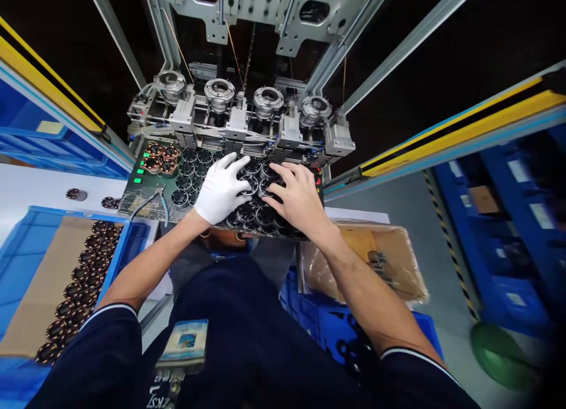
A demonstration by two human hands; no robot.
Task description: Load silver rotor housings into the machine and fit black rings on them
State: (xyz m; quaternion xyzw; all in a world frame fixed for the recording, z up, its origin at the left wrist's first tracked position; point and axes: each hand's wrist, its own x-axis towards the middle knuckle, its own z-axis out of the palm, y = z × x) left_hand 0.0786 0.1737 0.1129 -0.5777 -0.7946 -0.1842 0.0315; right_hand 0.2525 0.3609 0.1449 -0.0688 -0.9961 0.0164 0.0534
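Head view. A person stands before a winding station whose four round silver metal chucks [242,98] sit in a row above a dark tray. The left hand [220,189], in a white fabric glove, lies palm-down on a cluster of black ring-shaped stator cores [254,211] packed side by side on that dark flat tray [186,191]; its fingers are spread and slightly curled, resting on the cores' tops, with nothing lifted clear. The bare right hand [299,198] lies just beside it on the same cluster, fingers loosely bent over the cores nearest the machine; whether any core is pinched cannot be told. At the tray's far-left corner stand several copper-wound stator cores [160,157], apart from both hands. A pair of blue-handled cutters [155,200] lies on the tray's left part. At lower left, a blue plastic crate lined with brown cardboard [44,279] holds rows of wound cores.

Judged step: sorting or gathering unwound cores on the tray. A next move would call for closing fingers around single cores without toppling neighbours.
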